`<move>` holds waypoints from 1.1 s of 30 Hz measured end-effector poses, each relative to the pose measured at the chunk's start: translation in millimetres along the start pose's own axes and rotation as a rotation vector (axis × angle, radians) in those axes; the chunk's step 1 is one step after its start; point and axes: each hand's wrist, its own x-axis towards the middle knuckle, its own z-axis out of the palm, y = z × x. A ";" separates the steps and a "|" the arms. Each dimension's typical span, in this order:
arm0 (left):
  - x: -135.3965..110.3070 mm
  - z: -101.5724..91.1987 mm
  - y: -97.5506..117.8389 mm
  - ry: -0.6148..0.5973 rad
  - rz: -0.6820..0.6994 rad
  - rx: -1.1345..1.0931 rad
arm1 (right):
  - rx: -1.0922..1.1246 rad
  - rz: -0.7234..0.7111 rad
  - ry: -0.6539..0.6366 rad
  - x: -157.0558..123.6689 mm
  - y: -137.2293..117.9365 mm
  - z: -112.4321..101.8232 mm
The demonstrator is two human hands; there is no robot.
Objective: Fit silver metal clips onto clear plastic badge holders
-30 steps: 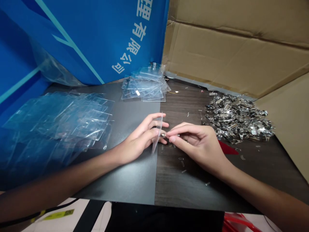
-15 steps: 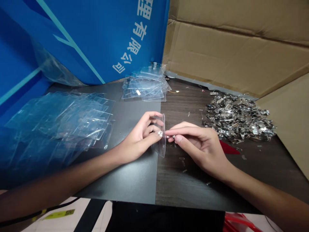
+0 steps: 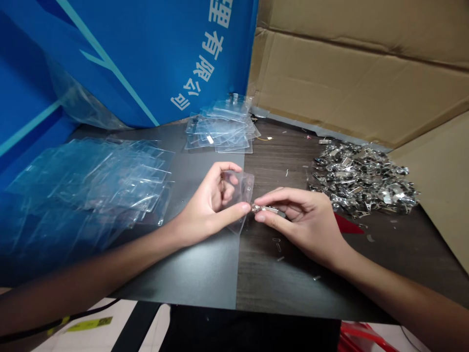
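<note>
Head view: left hand (image 3: pixel 208 208) curled, gripping a clear rectangular vinyl badge holder (image 3: pixel 240 195) above the dark tabletop (image 3: pixel 198 278). Right hand (image 3: pixel 304 220) pinched a small silver metal clip (image 3: pixel 266 209) between thumb and forefinger, just beside the holder's right edge. A heap of loose silver metal clips (image 3: pixel 361 181) lay to the right; stacked clear vinyl holders (image 3: pixel 91 181) lay to the left.

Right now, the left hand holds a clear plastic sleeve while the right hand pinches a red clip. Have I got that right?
Not quite: the clip is silvery metal, not red, as the head view shows. The rest stands: the left hand holds the clear plastic sleeve, and the right hand pinches the clip.
</note>
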 end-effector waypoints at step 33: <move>-7.4 11.7 0.8 0.115 0.144 0.201 | -0.207 -0.039 -0.087 -3.0 -6.8 -6.6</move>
